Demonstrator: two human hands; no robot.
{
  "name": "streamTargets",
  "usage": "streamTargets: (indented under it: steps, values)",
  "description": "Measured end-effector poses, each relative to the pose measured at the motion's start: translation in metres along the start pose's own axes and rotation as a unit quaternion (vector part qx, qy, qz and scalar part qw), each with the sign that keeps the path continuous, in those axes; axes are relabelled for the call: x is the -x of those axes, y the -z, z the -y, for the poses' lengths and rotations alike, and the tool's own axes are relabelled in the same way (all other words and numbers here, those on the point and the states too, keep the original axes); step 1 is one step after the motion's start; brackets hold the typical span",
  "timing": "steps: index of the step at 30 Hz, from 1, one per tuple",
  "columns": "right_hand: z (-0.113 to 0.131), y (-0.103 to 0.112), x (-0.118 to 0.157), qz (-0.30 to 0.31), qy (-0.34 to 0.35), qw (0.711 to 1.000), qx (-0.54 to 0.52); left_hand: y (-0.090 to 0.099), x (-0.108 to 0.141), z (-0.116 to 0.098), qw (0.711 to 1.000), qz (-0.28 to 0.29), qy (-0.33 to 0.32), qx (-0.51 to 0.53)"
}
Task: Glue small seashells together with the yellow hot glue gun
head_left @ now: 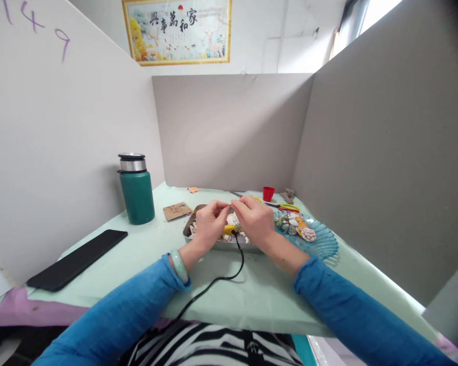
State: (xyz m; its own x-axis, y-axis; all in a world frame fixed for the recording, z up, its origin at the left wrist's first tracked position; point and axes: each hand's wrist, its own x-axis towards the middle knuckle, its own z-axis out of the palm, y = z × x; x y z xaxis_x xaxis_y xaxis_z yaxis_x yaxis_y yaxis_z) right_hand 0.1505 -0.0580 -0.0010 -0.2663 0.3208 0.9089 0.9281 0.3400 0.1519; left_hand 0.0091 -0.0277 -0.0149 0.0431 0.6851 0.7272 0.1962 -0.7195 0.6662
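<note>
Pinching something tiny (230,204) I honestly can't make out, the fingers (244,201) of the left hand (210,222) and right hand (255,221) meet over a tray (221,246) of shells (232,219) on the worktop (282,290).

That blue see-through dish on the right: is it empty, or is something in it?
Not empty: the blue dish holds a cluster of shells toward its left, while its ribbed right side is bare.
</note>
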Motion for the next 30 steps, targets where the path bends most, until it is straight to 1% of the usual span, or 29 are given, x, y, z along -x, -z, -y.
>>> streamTargets:
  steps: [5, 12, 19, 30]
  values:
    - [-0.0004, 0.0004, 0.0000, 0.000, 0.019, 1.000, 0.025, 0.0001, 0.0004, -0.0004, 1.000, 0.003, 0.001, 0.001]
    - [0.0007, 0.0019, -0.0007, 0.001, -0.005, 1.000, -0.031, -0.0002, -0.0018, 0.0007, 1.000, 0.001, 0.012, 0.019]
    - [-0.0008, 0.0014, 0.0003, -0.011, -0.011, 0.999, -0.042, 0.0003, -0.0018, 0.0009, 1.000, 0.003, 0.012, 0.020]
    - [0.0006, 0.0010, 0.0009, -0.011, 0.008, 1.000, -0.020, 0.0008, -0.0012, 0.0001, 1.000, 0.011, 0.013, 0.016]
